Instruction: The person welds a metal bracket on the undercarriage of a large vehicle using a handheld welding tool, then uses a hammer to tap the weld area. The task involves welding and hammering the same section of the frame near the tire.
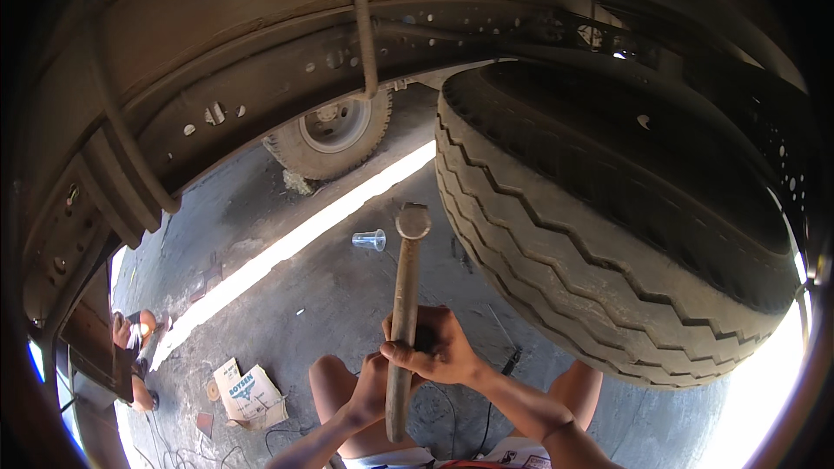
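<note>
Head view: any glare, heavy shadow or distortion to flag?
Head view: glare blows out the bright floor strip and the lower-right edge; head view: shadow darkens the sidewall of the large tire; head view: fisheye bends the perforated beam, corners go black; head view: hammer reads clearly.

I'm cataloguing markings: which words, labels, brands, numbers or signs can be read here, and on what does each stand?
Cardboard piece on the floor: large blue lettering, readable but not copied out here; its finer print is too small to read.
Pale clothing at the lower edge: small dark print, too small to read.
Hammer: no lettering shows.
</note>
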The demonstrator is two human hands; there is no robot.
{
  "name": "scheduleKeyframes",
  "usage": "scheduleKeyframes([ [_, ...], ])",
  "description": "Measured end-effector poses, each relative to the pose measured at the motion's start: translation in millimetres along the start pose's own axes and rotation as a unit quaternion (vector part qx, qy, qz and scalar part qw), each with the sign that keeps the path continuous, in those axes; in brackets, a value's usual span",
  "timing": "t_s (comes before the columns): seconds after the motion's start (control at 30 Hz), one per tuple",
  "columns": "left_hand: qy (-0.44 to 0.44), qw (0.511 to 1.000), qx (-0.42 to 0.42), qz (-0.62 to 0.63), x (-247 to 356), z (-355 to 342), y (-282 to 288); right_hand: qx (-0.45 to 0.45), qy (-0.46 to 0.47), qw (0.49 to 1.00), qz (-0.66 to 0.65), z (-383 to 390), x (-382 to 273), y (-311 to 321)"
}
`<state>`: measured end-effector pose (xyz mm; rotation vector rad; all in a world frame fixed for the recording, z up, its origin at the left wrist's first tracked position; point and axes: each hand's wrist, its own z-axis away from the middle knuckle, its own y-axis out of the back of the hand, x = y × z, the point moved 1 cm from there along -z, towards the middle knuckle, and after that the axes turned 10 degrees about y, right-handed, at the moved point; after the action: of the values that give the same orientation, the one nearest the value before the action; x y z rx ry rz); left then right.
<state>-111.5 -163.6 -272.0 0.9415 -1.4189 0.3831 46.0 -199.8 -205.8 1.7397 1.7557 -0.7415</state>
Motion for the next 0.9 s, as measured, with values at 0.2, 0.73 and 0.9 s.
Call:
scheduleKeyframes([
  [0.2, 0.008, 0.994, -0.014, -0.109, -4.0, 0.1, 0.5, -0.018, 0.009, 0.999, -0.049, -0.8, 0.8, 3.0],
  [0.73, -0.601, 0.752, 0.239, -0.125, 233.1, -142.3, 83.3, 0.072, -0.073, 0.99, -0.101, 42.9, 13.6, 16.5],
  [0.9, -0.643, 0.725, 0.11, -0.222, 290.6, -247.9, 68.0, 0.16, -0.068, 0.983, -0.064, 25.9, 13.4, 13.6],
])
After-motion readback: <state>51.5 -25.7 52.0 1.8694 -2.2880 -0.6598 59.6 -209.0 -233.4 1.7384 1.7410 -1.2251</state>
